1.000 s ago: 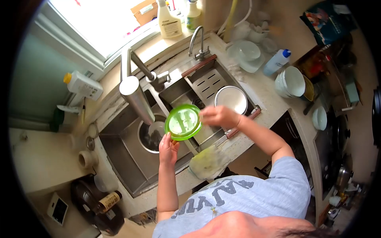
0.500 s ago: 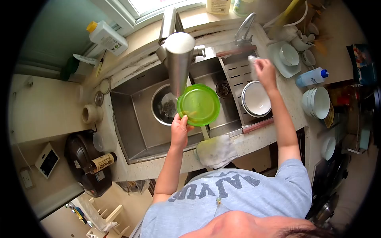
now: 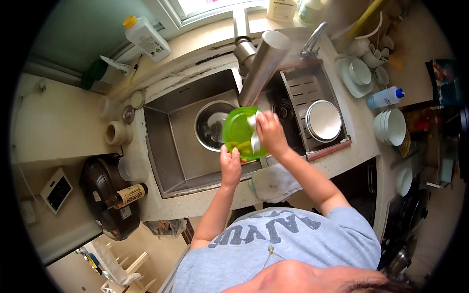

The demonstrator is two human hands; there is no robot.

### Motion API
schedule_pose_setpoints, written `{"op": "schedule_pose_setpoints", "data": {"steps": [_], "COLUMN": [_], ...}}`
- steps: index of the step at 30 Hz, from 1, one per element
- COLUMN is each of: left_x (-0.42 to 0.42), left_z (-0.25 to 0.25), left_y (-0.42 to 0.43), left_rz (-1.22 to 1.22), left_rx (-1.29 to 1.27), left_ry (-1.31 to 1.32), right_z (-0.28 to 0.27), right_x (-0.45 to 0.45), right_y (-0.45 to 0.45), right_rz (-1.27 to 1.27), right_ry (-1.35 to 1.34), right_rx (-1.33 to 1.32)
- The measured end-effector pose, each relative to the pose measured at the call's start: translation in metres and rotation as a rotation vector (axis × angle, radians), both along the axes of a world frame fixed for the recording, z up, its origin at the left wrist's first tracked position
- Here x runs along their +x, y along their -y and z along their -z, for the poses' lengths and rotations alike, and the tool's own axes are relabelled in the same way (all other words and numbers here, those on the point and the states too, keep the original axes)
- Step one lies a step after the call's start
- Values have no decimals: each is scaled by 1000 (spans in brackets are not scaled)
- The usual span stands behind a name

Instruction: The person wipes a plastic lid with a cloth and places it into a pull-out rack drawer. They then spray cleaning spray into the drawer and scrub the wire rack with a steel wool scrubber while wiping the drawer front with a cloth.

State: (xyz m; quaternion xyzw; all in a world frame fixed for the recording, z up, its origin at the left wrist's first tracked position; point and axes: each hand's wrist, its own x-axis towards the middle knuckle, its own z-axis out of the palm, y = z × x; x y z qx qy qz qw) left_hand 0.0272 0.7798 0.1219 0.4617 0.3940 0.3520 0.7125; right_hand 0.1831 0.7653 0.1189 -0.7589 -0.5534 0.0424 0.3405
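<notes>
My left hand [image 3: 230,166] grips the lower edge of a round, bright green plastic dish [image 3: 236,129], tilted over the sink divider. Yellowish and orange patches show near its lower rim; I cannot tell whether they are marks or fingers seen through it. Against the dish's right side my right hand [image 3: 271,132] presses a crumpled white cloth [image 3: 255,139], its fingers closed around it. Behind the dish, a metal bowl [image 3: 199,128] with a dark scrubber-like clump inside sits in the left basin. The thick steel faucet [image 3: 261,66] slants down just beyond the dish.
A slotted drain tray [image 3: 303,93] on the right holds stacked white bowls [image 3: 324,120]. A folded towel [image 3: 276,183] hangs over the front sink edge. More bowls [image 3: 391,127] and a blue-capped bottle [image 3: 385,97] stand at right; a dark appliance [image 3: 105,195] is at left.
My right hand has moved left from above the drain tray to the green dish, bringing the white cloth against it. The faucet appears further right, and the whole view has shifted slightly.
</notes>
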Motion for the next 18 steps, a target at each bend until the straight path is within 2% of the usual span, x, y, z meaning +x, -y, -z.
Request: {"op": "schedule_pose_setpoints", "data": {"steps": [2, 4, 6, 8, 9, 10, 11, 12, 13, 14, 15, 16, 18], "left_x": [-7, -11, -9, -13, -22, -26, -31, -39, -42, -46, -51, -53, -60], "left_z": [7, 7, -7, -18, -10, -15, -22, -27, -21, -20, -19, -18, -16], "left_y": [-8, -11, -8, -8, -11, -18, -24, -27, -33, -35, -38, -40, -39], "left_rz": [-45, 12, 16, 6, 4, -2, 21, 51, 62, 57, 127, 199, 210], "left_rx": [66, 52, 69, 188, 263, 272, 617, 952, 1182, 1179, 1327, 1477, 1504], "left_ry": [-81, -54, -36, -109, -231, -230, -419, -613, -611, -614, -662, -707, -725], "right_z": [-5, -16, 0, 19, 14, 6, 1, 7, 17, 25, 9, -7, -20], "right_x": [-26, -38, -24, -2, -2, -3, -3, -4, -3, -3, -5, -8, -14], "right_y": [20, 17, -4, -13, -9, -4, -1, 4, 8, 10, 12, 14, 14], "right_rz": [-150, -206, -119, 5, 3, 17, 27, 21, 96, 176, 241, 47, 58], "right_ry": [-205, -229, -199, -159, -161, -462, -761, -765, -1316, -1856, -2032, -2111, -2166], "right_rx": [50, 127, 166, 21, 29, -115, -268, -274, -119, 63, 153, 225, 80]}}
